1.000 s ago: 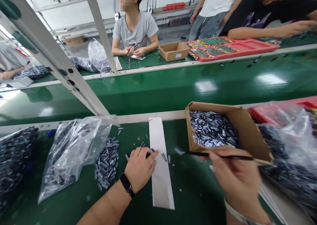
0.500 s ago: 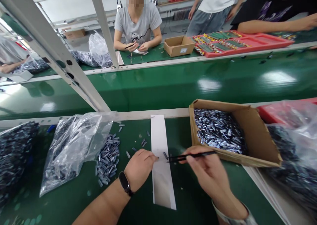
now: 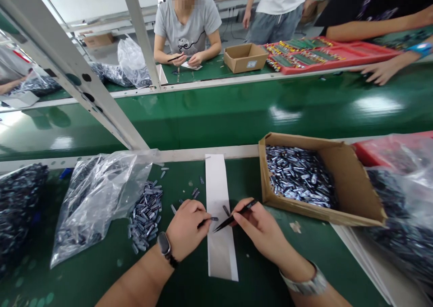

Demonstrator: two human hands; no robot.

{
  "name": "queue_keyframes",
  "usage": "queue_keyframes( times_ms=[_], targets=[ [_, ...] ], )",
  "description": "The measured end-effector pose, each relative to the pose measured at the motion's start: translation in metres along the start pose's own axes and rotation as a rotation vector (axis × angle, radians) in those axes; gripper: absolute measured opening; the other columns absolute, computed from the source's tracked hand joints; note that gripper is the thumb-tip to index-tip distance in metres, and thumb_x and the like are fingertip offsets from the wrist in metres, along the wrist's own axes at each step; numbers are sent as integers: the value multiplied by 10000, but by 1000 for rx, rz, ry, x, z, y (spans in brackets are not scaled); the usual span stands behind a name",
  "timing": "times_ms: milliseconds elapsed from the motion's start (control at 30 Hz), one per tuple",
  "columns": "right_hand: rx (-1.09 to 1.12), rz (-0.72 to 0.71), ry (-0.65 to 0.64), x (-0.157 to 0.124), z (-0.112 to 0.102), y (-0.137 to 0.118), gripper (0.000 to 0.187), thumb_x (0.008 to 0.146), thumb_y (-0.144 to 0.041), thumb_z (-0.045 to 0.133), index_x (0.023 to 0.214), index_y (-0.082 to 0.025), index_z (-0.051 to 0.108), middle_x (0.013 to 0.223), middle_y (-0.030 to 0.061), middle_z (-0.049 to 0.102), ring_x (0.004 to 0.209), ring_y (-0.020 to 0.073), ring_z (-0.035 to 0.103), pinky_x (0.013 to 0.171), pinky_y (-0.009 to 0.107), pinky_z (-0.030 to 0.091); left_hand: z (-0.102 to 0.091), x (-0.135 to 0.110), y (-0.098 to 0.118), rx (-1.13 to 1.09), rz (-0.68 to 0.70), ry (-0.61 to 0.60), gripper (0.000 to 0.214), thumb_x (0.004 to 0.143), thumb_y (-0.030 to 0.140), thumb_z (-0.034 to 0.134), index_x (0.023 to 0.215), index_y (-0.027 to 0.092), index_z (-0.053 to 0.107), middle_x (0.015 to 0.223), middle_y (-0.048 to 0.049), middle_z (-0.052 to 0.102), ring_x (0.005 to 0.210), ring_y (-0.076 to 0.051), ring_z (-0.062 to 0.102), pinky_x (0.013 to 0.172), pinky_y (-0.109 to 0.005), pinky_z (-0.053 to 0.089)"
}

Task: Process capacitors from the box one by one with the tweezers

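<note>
My left hand [image 3: 187,228], with a dark wristband, is closed in a pinch over the left edge of a white strip [image 3: 221,257]. From its fingertips pokes a small dark translucent piece [image 3: 214,218]. My right hand [image 3: 255,221] grips black tweezers [image 3: 233,217], their tips pointing down-left close to my left fingertips. Another small dark piece [image 3: 226,210] lies on the strip beside the tweezers. To the left spreads a loose pile of similar pieces [image 3: 146,214], at the mouth of a clear plastic bag [image 3: 98,199].
A cardboard box [image 3: 358,194] partly filled with shiny dark pieces stands at right. Full bags lie at the far left [image 3: 20,208] and far right [image 3: 399,217]. A white slanted post [image 3: 101,113] rises at left. Across the green divider [image 3: 203,117], co-workers sit near a red tray [image 3: 358,59].
My right hand has moved left, and the tweezers have swung to point down-left. The piece in my left fingers shows more. At the upper right, a co-worker's hand has come onto the divider.
</note>
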State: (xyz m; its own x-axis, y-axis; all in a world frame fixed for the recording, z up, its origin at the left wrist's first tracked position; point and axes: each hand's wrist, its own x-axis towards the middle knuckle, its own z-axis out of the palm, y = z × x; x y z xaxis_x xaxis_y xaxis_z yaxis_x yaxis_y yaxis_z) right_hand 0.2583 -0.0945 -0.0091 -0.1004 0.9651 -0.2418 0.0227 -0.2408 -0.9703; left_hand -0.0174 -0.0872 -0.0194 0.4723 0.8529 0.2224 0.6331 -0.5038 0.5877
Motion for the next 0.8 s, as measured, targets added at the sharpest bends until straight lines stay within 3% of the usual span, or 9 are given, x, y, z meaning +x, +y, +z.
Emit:
queue_keyframes(
  times_ms=[200,467,800],
  targets=[
    [-27,11,13,0,2,-2,778,917,-1069,955,983,-329,724,914,39,822,803,304,906,827,474,810,4,-1,-2,7,24,26,199,1064,80,910,1065,258,1000,1076,-56,868,1007,-253,838,951,-385,758],
    [-1,5,3,0,3,-3,779,915,-1065,969,980,-324,737,895,32,832,795,303,920,806,455,810,1,-1,-1,10,-22,-34,215,1091,113,882,1082,285,1009,1084,-55,862,1017,-258,825,968,-412,763],
    [112,-34,185,5,-5,9,797,844,-1030,1057,975,-324,712,827,-9,786,680,260,871,741,427,811,-1,1,-1,-19,-47,-68,228,1086,95,876,1086,280,1010,1096,-61,850,1027,-267,815,967,-420,740]
  ],
)
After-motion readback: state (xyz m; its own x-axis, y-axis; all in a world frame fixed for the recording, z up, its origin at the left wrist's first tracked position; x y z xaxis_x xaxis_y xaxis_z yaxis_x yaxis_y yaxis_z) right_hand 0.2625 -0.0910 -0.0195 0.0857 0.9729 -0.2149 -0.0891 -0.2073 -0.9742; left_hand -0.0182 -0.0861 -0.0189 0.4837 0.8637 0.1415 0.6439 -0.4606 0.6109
